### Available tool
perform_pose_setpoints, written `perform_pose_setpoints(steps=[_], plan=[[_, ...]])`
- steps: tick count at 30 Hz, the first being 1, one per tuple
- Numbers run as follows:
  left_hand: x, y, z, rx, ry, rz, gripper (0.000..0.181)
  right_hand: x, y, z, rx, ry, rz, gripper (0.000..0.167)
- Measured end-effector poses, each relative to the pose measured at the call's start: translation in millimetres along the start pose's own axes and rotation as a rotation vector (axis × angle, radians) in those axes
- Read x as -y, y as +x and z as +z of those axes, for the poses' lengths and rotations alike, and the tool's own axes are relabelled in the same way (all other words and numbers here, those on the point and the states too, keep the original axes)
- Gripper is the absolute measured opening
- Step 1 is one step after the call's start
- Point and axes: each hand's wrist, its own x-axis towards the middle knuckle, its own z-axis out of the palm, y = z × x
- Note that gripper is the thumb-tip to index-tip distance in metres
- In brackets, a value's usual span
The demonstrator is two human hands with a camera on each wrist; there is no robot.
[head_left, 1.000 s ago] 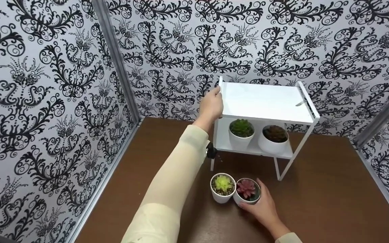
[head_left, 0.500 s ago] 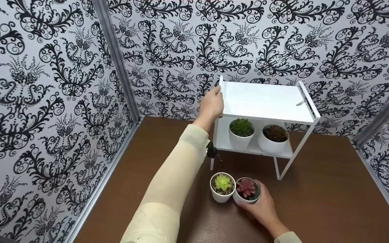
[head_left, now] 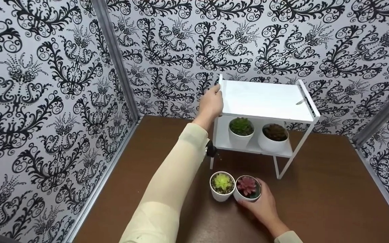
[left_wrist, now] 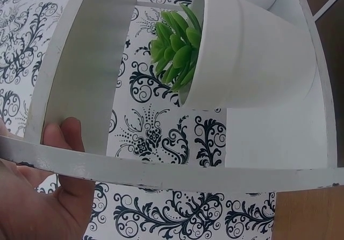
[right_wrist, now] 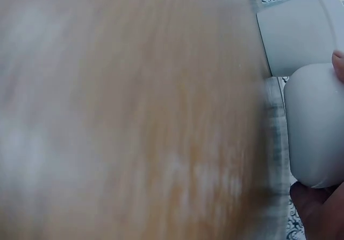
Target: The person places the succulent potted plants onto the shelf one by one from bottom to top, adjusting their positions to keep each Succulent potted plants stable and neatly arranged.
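My left hand (head_left: pixel 210 104) grips the upper left corner of a white two-tier shelf (head_left: pixel 265 101); the left wrist view shows its fingers (left_wrist: pixel 70 138) curled around the frame. On the lower tier stand a white pot with a green succulent (head_left: pixel 241 130) and a rounder white pot with a brownish succulent (head_left: pixel 274 136). In front of the shelf, my right hand (head_left: pixel 263 206) holds a rounded white pot with a red succulent (head_left: pixel 247 187), thumb and fingers on opposite sides. Close against its left side stands a white pot with a yellow-green succulent (head_left: pixel 222 185).
The brown tabletop (head_left: pixel 336 202) extends around the shelf. Patterned walls (head_left: pixel 167 44) with grey posts (head_left: pixel 117 57) enclose the back and sides. The shelf's thin legs (head_left: pixel 279 168) reach down just behind the pots. A small black device (head_left: pixel 210 149) sits on my left wrist.
The pot with the red succulent has risen very slightly in the head view, with my right hand. My left hand keeps its grip on the shelf, and the other pots stay put.
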Motion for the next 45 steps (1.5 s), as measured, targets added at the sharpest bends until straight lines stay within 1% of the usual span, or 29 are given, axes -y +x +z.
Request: perform_pose_setpoints(steps=[5,9,12,16,22,26,30,35,41,45], plan=[[1.1,0.5,0.4,0.003,0.001,-0.002,0.049,2.9,-2.2,-3.4,-0.021,-0.003,-0.019,0.107],[1.4,1.0,0.0,0.003,0.038,0.010,0.048,7.8,-4.1,-8.0,-0.050,-0.013,-0.030,0.107],[1.4,1.2,-0.3,0.007,0.034,0.020,0.048,13.3,-5.1,-13.0,-0.068,-0.021,-0.043,0.107],[1.7,1.0,-0.2,0.014,-0.003,0.019,0.049,22.3,-7.0,-20.0,-0.077,-0.027,-0.055,0.107],[3.6,0.9,0.6,-0.008,0.028,0.027,0.048,31.8,-10.9,-27.4,-0.084,-0.028,-0.059,0.108],[4.0,1.4,0.6,-0.012,0.031,0.028,0.049,35.5,-12.7,-33.0,-0.115,-0.041,-0.089,0.107],[3.3,1.4,0.0,-0.014,0.027,0.024,0.049,39.6,-12.2,-41.6,-0.139,-0.026,-0.103,0.108],[2.1,0.5,-0.6,-0.014,0.026,0.016,0.049,51.3,-11.5,-55.3,-0.148,0.003,-0.115,0.108],[2.3,-0.7,-0.7,0.019,-0.016,-0.004,0.048,66.5,-8.4,-67.2,-0.191,0.010,-0.153,0.107],[2.6,-1.5,-0.7,0.015,-0.030,-0.002,0.048,76.8,-5.1,-74.9,-0.213,0.029,-0.168,0.106]])
